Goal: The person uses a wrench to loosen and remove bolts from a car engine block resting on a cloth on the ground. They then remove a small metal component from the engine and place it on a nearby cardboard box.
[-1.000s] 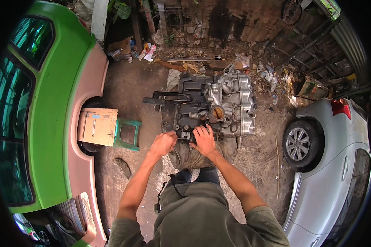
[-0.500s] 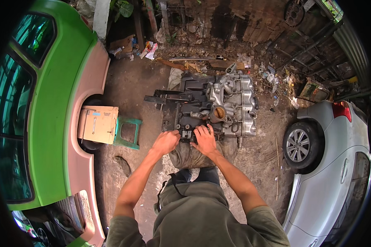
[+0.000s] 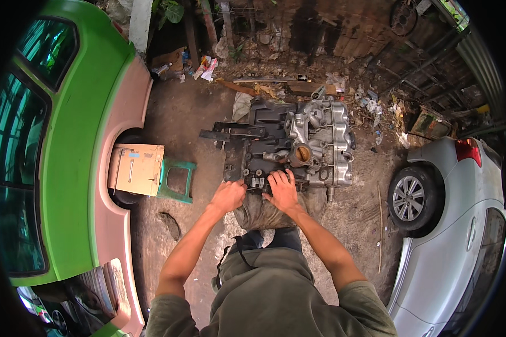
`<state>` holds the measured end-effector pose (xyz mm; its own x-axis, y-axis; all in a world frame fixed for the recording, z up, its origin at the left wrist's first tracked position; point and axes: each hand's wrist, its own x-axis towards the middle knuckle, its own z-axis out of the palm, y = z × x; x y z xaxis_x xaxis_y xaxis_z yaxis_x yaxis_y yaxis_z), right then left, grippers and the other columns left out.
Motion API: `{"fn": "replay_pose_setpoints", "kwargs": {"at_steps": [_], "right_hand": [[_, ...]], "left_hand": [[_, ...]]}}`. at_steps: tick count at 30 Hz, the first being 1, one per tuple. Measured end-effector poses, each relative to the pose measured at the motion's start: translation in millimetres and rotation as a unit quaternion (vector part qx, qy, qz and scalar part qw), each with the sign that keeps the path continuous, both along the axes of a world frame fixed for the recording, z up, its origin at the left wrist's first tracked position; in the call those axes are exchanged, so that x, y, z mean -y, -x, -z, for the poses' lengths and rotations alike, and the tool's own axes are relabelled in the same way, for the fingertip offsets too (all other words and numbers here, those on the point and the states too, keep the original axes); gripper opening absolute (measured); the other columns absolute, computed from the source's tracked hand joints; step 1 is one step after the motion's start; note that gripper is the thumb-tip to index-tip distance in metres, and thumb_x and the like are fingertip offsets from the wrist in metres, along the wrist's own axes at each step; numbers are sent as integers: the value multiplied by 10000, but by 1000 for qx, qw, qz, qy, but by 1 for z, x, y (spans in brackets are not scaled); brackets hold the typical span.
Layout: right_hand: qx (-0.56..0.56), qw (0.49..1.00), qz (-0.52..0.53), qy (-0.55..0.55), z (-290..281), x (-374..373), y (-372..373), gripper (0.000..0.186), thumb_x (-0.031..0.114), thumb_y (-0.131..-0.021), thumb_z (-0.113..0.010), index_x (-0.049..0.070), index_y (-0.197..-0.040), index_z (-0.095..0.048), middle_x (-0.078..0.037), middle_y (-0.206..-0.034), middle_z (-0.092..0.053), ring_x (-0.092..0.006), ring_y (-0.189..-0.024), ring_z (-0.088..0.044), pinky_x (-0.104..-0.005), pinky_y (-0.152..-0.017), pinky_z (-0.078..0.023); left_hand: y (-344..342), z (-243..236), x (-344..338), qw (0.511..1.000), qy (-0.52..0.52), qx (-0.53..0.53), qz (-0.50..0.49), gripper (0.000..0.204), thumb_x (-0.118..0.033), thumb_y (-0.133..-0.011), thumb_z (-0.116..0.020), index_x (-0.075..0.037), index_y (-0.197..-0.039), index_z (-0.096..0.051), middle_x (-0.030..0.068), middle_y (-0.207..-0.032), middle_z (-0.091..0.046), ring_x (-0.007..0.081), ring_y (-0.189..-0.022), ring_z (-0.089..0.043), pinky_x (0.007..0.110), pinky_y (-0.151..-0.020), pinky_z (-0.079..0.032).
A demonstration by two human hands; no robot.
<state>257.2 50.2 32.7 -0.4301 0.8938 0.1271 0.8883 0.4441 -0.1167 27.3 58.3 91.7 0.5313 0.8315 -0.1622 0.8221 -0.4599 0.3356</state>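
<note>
A partly stripped engine [image 3: 289, 137] lies on the ground straight ahead of the person, between a green-and-pink car body [image 3: 90, 121] on the left and a silver car [image 3: 455, 224] on the right. Its left portion is dark, nearly black, grimy metal with a stepped, ridged surface, and a long dark bracket [image 3: 230, 132] juts out from its left side. The right portion is bare, dull silver: a lobed cover [image 3: 338, 146] runs along that edge, its bulges catching the light, and beside it curved pipes branch toward the middle. Among them a round mouth [image 3: 302, 154] faces upward, brownish inside. Along the near edge are two small round fittings [image 3: 258, 173] and a small pale block [image 3: 257, 182], the latter between the two hands. A rumpled, stained cloth [image 3: 264, 213] lies at the near side, just in front of the person's legs.

The left hand [image 3: 229, 195] is at the engine's near left corner with its fingers curled in; whether they pinch anything cannot be told, since the fingertips are hidden. The right hand [image 3: 284, 192] is unclenched, its fingers parted and laid over the near edge, thumb held away from them
</note>
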Motion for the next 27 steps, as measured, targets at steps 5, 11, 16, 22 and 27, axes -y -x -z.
{"fn": "replay_pose_setpoints", "kwargs": {"at_steps": [5, 11, 16, 22, 27], "right_hand": [[-16, 1000, 2, 5, 0, -1, 0, 665, 448, -731, -818, 84, -1219, -548, -67, -1269, -536, -252, -1280, -457, -497, -1182, -215], [-9, 1000, -4, 17, -4, 0, -1, 663, 448, -728, -818, 84, -1213, -548, -70, -1277, -535, -256, -1288, -454, -502, -1183, -220], [2, 1000, -9, 14, -5, 1, -2, 669, 448, -737, -819, 84, -1227, -542, -72, -1293, -525, -254, -1307, -443, -506, -1188, -215], [35, 999, -9, 25, -5, 1, -3, 711, 468, -728, -824, 87, -1251, -529, -71, -1314, -514, -253, -1320, -433, -509, -1193, -205], [21, 999, -10, 28, -8, 1, -2, 724, 468, -715, -830, 85, -1249, -527, -76, -1323, -510, -257, -1321, -430, -511, -1192, -207]], "left_hand": [[21, 35, 4, 1000, -2, 18, -20, 173, -201, -906, -625, -47, -888, -700, 136, -925, -661, 387, -822, -678, 497, -743, -552], [23, 102, 23, 986, -4, 129, -103, 203, -232, -939, -611, -74, -923, -736, 142, -893, -668, 389, -806, -679, 490, -737, -557], [-9, 142, 40, 950, 28, 225, -213, 195, -201, -935, -632, -57, -1004, -744, 188, -930, -705, 404, -858, -679, 474, -768, -552], [-28, 159, 47, 928, 52, 245, -276, 189, -107, -907, -651, -32, -1059, -734, 222, -964, -707, 420, -885, -680, 470, -783, -547], [-16, 168, 53, 940, 65, 210, -262, 173, -77, -879, -657, -46, -1033, -732, 201, -945, -714, 397, -881, -687, 454, -775, -552]]}}
